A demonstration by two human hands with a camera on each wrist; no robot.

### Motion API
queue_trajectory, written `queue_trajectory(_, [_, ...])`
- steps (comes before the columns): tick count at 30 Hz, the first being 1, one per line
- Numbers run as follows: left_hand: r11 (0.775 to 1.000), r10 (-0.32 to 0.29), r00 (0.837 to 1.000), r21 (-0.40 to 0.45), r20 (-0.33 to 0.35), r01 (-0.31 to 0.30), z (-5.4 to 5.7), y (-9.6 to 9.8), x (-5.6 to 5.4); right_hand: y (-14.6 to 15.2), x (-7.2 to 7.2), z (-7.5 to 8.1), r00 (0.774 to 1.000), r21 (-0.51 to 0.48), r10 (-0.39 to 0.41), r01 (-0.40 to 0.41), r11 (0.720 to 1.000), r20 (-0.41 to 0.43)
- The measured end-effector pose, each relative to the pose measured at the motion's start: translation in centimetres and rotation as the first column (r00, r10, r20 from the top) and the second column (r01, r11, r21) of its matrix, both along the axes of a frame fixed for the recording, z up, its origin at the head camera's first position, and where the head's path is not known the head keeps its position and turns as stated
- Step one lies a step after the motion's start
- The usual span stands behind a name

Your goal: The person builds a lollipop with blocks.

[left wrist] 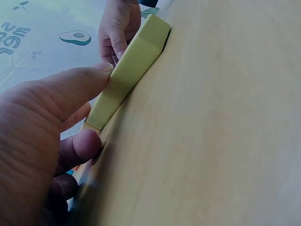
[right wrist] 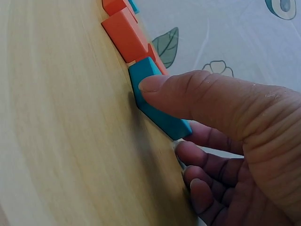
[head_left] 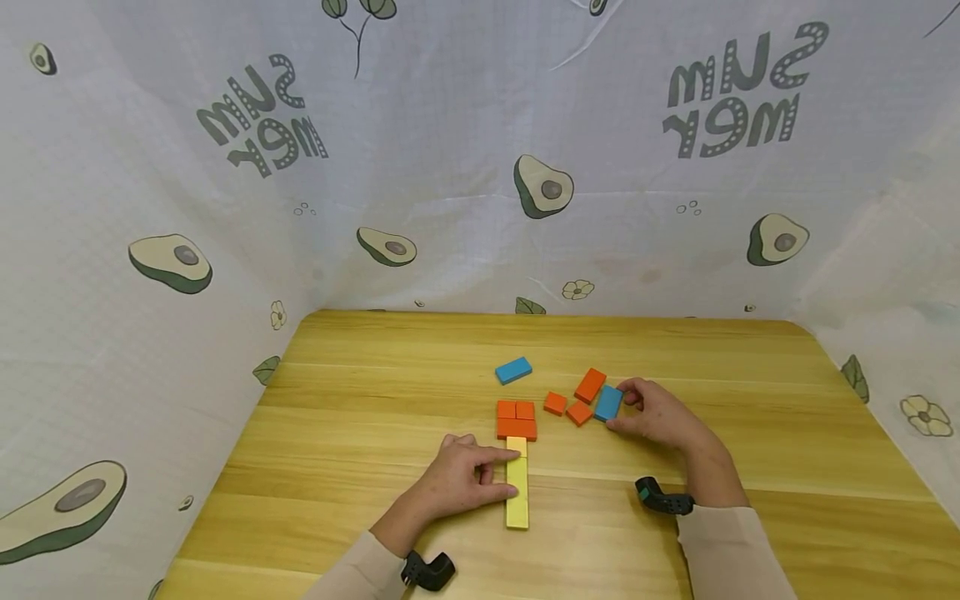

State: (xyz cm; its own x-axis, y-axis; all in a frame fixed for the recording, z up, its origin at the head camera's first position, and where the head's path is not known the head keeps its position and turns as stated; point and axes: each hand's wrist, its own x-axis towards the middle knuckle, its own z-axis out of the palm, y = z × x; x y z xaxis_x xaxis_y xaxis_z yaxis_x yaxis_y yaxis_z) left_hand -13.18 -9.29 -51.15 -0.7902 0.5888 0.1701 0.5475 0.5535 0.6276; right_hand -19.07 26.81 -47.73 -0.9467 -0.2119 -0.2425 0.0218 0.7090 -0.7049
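Pinching a blue block point(head_left: 608, 403) in the right hand point(head_left: 660, 412), beside orange blocks point(head_left: 590, 385) left of that hand; touching yellow blocks point(head_left: 518, 475) right of the left hand point(head_left: 459, 477) with extended thumb and forefinger.

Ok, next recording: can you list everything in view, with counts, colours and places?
Table: one, wood-toned, below all the blocks
Printed cloth: panel count unclear, white, behind and beside the table
Yellow blocks: two, yellow, column near the middle
Grouped blocks: three, orange, at the column's far end
Loose blocks: three, orange, right of that group
Far block: one, blue, beyond the group
Pinched block: one, blue, right of the loose ones
Wrist devices: two, black, at the wrists
Sleeves: two, beige
Left hand: one, touching the yellow column
Right hand: one, pinching a blue block
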Motion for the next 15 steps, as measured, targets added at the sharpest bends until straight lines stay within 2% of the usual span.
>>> queue_trajectory(5, [1.000, -0.002, 1.000, 0.000, 0.000, 0.002, 0.02, 0.01, 0.01, 0.12, 0.04, -0.01, 1.000, 0.015, -0.007, 0.008, 1.000, -0.005])
queue_trajectory(10, [1.000, -0.001, 1.000, -0.005, -0.003, 0.001, 0.04, 0.02, 0.04, 0.47, 0.11, 0.28, 1.000, -0.012, -0.029, 0.029, 1.000, 0.000])
queue_trajectory(15, [1.000, 0.003, 1.000, -0.011, -0.002, -0.003, 0.06, 0.04, 0.04, 0.20, 0.09, 0.72, 0.999, -0.022, -0.026, 0.025, 0.999, -0.039])
